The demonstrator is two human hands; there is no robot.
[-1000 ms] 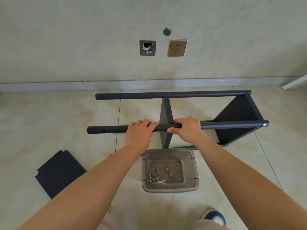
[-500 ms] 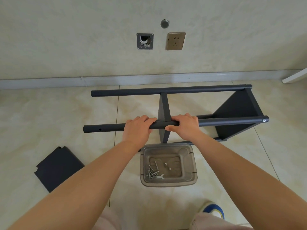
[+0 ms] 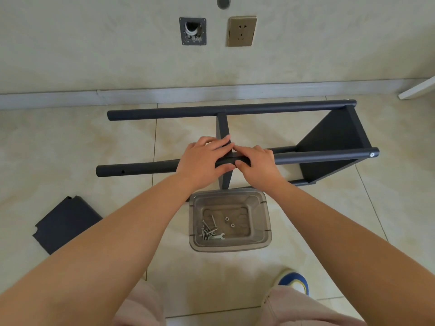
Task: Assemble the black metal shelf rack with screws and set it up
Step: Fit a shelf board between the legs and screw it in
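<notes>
Two hands at frame centre, both wrapped round the near pole (image 3: 317, 156) of the black shelf rack (image 3: 334, 140). Left hand (image 3: 204, 161) curled over the pole from above, thumb underneath, fingertips reaching the edge of the middle shelf panel (image 3: 223, 128). Right hand (image 3: 257, 164) gripping the same pole just right of the panel joint, thumb tip almost touching the left thumb. Rack lying on its side on the tiled floor (image 3: 70, 142), occupying the middle band of the frame, long axis left to right. Far pole (image 3: 164, 113) parallel to the near one, higher in frame, close to the skirting board (image 3: 141, 96). End shelf (image 3: 329, 147) fixed at the right, screw head (image 3: 372, 155) visible in the right tip of the near pole. Left ends of both poles bare; small hole (image 3: 122, 172) near the left end of the near pole. Loose black shelf panel (image 3: 63, 222) flat on the floor at lower left, well apart from the rack. Clear plastic container (image 3: 195, 241) just below the hands, holding screws (image 3: 208, 230), two nuts (image 3: 229, 221) and a small flat wrench (image 3: 217, 236). Wall at top: open junction box (image 3: 193, 31) and gold socket plate (image 3: 241, 31) side by side. Blue-and-white shoe (image 3: 295, 282) at lower right.
</notes>
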